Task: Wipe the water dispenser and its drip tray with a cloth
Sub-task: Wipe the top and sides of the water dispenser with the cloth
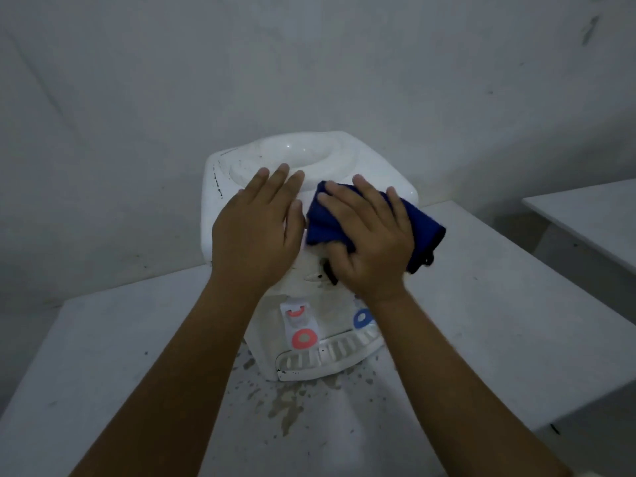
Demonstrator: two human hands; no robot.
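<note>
No brand name or readable writing is showing on the water dispenser [261,160]; a short row of dark marks is running down its upper left edge, too small and blurred for you to read, and the only other markings are a red ring on the left tap [304,337] and a blue ring on the right tap [362,318]. The dispenser is standing on a white table [103,339], with its top around 12 o'clock from your wrists and the slotted drip tray [330,352] at its foot, toward 6 o'clock. Your left hand [256,228] is lying flat and relaxed on the front left of the top, fingers straight and together, gripping nothing. Your right hand [371,242] is pressing the folded blue cloth [323,222] against the front right shoulder of the dispenser, fingers spread over it; the cloth is sticking out from under the palm toward 10 o'clock and 3 o'clock, its left edge just beside your left hand. Dark splatter stains [285,404] are spreading over the table at 6 o'clock from the tray.
</note>
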